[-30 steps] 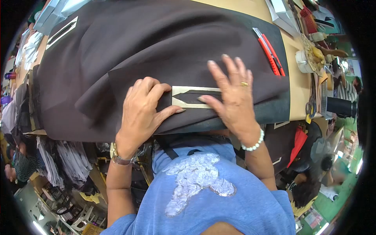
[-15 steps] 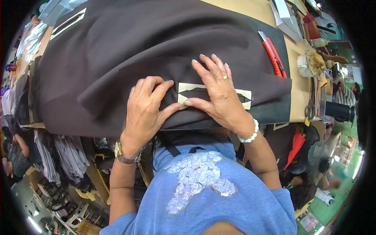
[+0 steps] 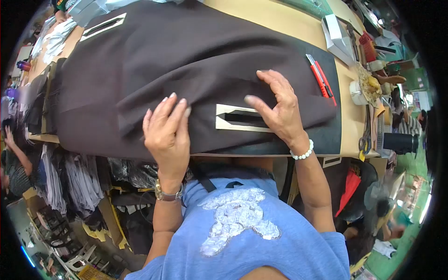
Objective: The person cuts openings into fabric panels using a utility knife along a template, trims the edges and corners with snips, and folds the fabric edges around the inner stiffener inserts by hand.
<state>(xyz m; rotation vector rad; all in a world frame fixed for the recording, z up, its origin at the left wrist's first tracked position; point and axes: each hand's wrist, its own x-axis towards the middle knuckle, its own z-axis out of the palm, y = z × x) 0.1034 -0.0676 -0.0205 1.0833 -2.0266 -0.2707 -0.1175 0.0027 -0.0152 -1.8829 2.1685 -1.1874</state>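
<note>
Dark brown fabric (image 3: 154, 51) lies in folds over the table. A pale rectangular strip (image 3: 224, 125) with a dark slot along its middle sits on it, its right end hidden by my right hand. My left hand (image 3: 167, 128) rests on the fabric left of the strip, fingers stretched out. Over the strip's right part, my right hand (image 3: 280, 105) has its thumb and fingers apart, holding nothing. A similar pale strip (image 3: 103, 26) lies at the fabric's upper left. Two red cutters (image 3: 321, 79) lie side by side to the right.
A dark mat (image 3: 333, 126) extends under the fabric. At the right are a white box (image 3: 337, 39), a white cup (image 3: 358, 92) and scissors (image 3: 364, 142). Dark cloth pieces (image 3: 42, 105) hang at the left edge. A person's arm (image 3: 19, 154) shows at far left.
My left hand has moved away from the strip and spread on the fabric. My right hand has shifted right, uncovering the strip's dark slot, and its thumb has left the strip's edge.
</note>
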